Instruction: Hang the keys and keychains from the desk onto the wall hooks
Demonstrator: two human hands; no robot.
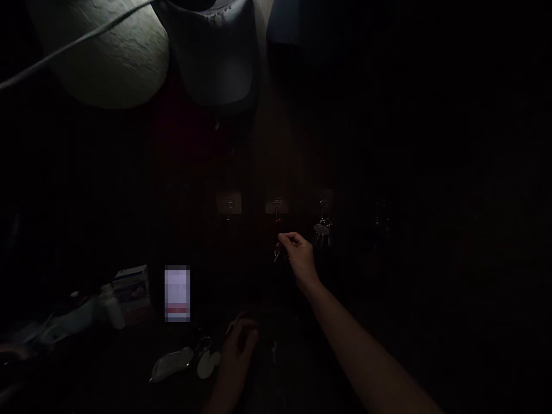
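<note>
- Right hand (299, 256): was raised to a row of small wall hooks, fingers pinched nearly shut around a key (276, 253) that hung from the middle hook (278, 203); a small red tag or fob showed just above the fingertips.
- Key: hung straight down below its hook, touching the right thumb and forefinger. Judged light, stiff and metallic, smooth enough to slip; best pinched by the flat head or the ring, not the blade. Hung freely, so likely to swing when nudged.
- Left hand (237, 348): was low, over the dark counter (302, 368), fingers loosely curled. Whether it held anything could not be told in the gloom; a pale strip showed near its knuckles.
- Left hook (229, 203): appeared bare.
- Key bunch (322, 230): hung from the hook just right of the middle one, near the right hand but apart from it.
- Pale oval tags (209, 363) and a flat pouch-like item (172, 363): lay on the counter just beside the left hand.
- Small box (131, 290) and white bottle (112, 310): stood at the counter's left, well apart from both hands.
- Scene very dark; finer detail unreadable.
</note>
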